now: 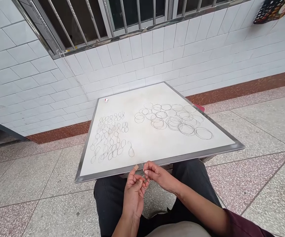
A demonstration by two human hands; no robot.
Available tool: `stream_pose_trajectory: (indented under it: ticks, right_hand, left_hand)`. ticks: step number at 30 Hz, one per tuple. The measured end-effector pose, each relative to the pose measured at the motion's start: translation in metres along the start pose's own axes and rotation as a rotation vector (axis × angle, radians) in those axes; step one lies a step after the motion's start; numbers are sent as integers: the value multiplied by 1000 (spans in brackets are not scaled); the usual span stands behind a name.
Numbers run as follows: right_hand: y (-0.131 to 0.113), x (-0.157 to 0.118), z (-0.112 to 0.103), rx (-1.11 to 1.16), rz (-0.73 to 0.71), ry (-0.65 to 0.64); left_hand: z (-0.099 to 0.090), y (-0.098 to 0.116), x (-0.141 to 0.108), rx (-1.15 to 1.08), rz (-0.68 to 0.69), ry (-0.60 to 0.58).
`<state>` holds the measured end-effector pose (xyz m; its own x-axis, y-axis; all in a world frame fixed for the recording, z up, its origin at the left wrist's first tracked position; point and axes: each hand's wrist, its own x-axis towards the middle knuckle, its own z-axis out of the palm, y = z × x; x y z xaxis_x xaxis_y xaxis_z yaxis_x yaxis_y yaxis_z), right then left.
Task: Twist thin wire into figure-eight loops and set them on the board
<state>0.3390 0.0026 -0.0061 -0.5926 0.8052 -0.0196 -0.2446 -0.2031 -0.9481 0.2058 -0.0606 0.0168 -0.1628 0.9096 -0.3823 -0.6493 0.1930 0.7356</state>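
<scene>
While left hand [133, 188] points forward, half-curled, right hand [154, 172] slants in from side — both pinched closed around wire [142, 163] at near edge of table [144, 93] — thin, silvery, looped, partly hidden.

A passable lane up the tabletop [143, 140] lies between twisted loops [111, 135] and wire rings [174, 123], the tiled wall [132, 71] blocking beyond.

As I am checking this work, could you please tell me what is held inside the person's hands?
Thin, bent wire shows between the left hand and right hand. Both hands cover part of it, so its full shape cannot be seen.
</scene>
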Motion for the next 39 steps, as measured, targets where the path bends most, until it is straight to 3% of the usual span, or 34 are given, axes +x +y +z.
stream_pose_trajectory:
  ticks: [11, 17, 20, 29, 39]
  right_hand:
    - [-5, 37, -14, -336, -14, 81]
    - [-23, 73, -24, -819, 23, 215]
    - [-27, 87, -27, -952, 82, 271]
    - [-24, 107, -26, -1026, 135, 335]
    - [-20, 110, -39, -875, 157, 356]
  left_hand:
    - [0, 15, 5, 137, 121, 88]
    - [-25, 31, 7, 214, 161, 141]
    - [-42, 38, 10, 201, 175, 218]
    - [-79, 47, 9, 263, 243, 369]
    - [-77, 40, 13, 328, 233, 344]
